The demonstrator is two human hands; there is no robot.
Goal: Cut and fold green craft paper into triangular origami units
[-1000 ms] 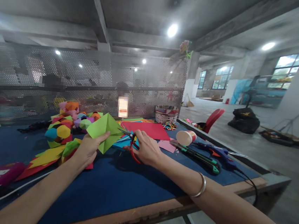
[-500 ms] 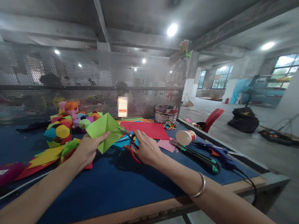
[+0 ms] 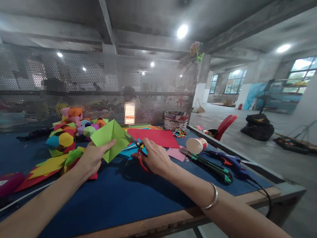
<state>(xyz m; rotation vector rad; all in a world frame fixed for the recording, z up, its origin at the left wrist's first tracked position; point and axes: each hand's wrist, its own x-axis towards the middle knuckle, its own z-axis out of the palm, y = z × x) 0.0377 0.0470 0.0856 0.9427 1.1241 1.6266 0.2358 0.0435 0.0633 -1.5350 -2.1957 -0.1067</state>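
Between the thumb and fingers of my left hand (image 3: 94, 157) is a creased square of green paper (image 3: 113, 135), held up above the table. My right hand (image 3: 155, 157) is closed around the red handles of a pair of scissors (image 3: 142, 162). Their blades point left and reach the paper's right corner; whether they touch it I cannot tell. Behind and below my right hand lie a red paper sheet (image 3: 156, 136) and blue paper (image 3: 130, 151). Left of my left hand are yellow, red and green paper pieces (image 3: 49, 166) and colourful folded paper shapes (image 3: 63, 140).
A utility knife (image 3: 210, 167), a blue glue gun (image 3: 231, 163) and a paper cup (image 3: 196, 145) lie to the right. A woven basket (image 3: 175, 120) stands by the perforated metal screen (image 3: 156, 81). A magenta tool (image 3: 2, 193) and white cord are at near left.
Almost nothing differs. The scissors have shifted very slightly left at the paper's right corner; both hands keep their hold.
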